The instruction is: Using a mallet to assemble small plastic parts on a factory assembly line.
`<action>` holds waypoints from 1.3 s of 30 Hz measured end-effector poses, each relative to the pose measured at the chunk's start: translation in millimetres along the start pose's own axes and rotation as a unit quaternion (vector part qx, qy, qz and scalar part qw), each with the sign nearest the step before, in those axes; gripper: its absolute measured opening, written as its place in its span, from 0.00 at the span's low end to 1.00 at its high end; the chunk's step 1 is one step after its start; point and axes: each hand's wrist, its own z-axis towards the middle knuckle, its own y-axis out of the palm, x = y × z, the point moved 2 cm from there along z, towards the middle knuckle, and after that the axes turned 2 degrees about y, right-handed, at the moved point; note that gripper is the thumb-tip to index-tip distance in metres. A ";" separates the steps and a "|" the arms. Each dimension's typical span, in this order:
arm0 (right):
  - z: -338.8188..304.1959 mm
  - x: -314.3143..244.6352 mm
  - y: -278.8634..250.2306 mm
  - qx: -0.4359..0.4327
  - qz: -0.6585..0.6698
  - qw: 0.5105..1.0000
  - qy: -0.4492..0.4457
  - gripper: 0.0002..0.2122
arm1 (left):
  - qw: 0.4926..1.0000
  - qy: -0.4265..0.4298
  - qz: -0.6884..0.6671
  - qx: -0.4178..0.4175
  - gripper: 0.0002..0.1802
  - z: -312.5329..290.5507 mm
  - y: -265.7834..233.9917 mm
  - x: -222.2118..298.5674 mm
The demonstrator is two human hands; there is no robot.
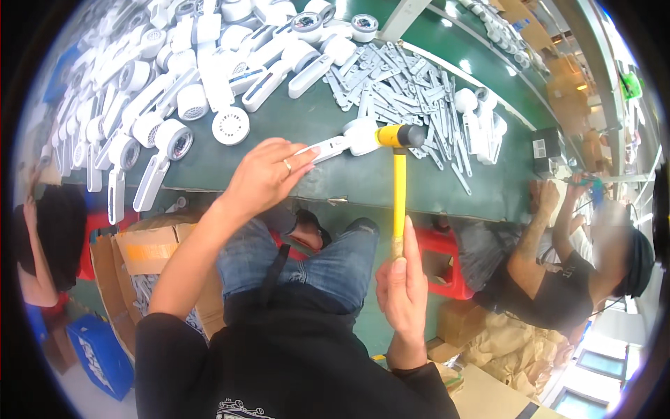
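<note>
My left hand (269, 174) is closed around the handle end of a white handheld fan (328, 149), which lies level over the green table near its front edge. In my right hand (405, 293) is a yellow mallet (399, 188), gripped low on the handle. The mallet's head, yellow with a black face, overlaps the round end of the fan; I cannot tell whether they touch. Just behind it lies a loose pile of thin grey-white plastic strips (398, 87). Many more white fans (185, 105) are heaped at the left and back.
A small group of fans (481, 122) lies right of the strips on the green table (293, 164). An open cardboard box (150, 251) with grey parts stands low left, near a blue crate (101, 356). At right, another person (558, 272) works near a red stool (447, 269).
</note>
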 end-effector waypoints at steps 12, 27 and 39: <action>22.4 -0.3 18.9 -0.020 -0.135 0.990 0.046 0.27 | 0.999 -0.022 -0.025 0.011 0.16 -0.7 2.1 -0.5; 15.4 -18.1 25.3 -0.047 -0.133 0.986 -0.085 0.27 | 0.954 -0.273 -0.122 -0.033 0.61 -8.3 4.6 -5.7; 142.1 21.5 -162.3 0.359 -0.341 0.867 -0.051 0.21 | 0.980 -0.189 -0.062 0.001 0.40 -6.6 2.2 -0.9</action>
